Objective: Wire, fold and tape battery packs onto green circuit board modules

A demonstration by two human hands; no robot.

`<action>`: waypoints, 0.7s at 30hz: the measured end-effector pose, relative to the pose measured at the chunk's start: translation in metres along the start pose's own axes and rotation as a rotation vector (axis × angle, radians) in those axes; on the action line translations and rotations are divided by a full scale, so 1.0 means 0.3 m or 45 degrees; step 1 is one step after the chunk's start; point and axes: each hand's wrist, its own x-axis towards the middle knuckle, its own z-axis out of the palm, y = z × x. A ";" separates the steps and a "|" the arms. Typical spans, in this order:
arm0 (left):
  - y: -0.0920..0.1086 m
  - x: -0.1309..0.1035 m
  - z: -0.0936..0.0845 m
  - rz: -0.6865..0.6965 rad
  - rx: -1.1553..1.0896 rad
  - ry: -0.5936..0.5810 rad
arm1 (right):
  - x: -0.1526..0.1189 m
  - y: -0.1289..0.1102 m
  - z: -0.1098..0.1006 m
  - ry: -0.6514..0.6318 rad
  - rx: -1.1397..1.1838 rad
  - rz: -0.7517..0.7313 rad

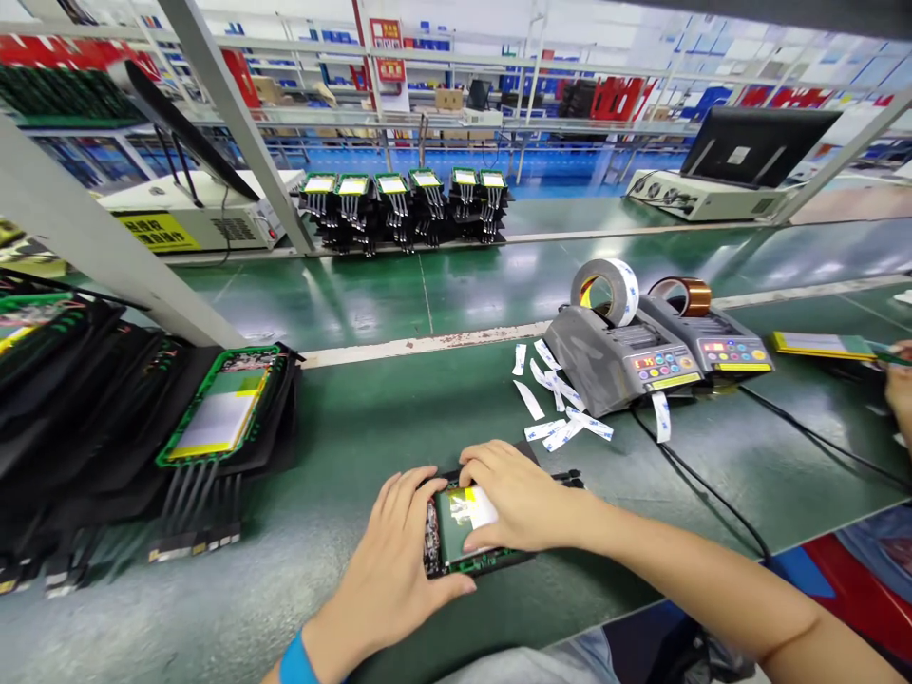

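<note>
A circuit board assembly (460, 522) with a silvery-white pack and yellow tape lies on a black sheet on the green table, near the front edge. Around its left end my left hand (399, 551) is curved, fingertips on the upper edge and thumb at the lower edge. My right hand (517, 499) rests over the right part, fingers bent on the top edge and thumb on the pack. Both hands hold the assembly between them. Black cable ends stick out to its right, partly hidden by the right hand.
Tape dispensers (627, 356) and white tape strips (562, 394) stand at the right, with a black cable (712, 494). Similar assemblies (220, 408) are stacked at the left and in a row (391, 204) at the back. A person's hand (899, 389) shows at the far right.
</note>
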 end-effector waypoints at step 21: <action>-0.075 -0.079 0.118 0.315 0.094 0.209 | 0.042 0.032 -0.034 -0.451 0.188 0.364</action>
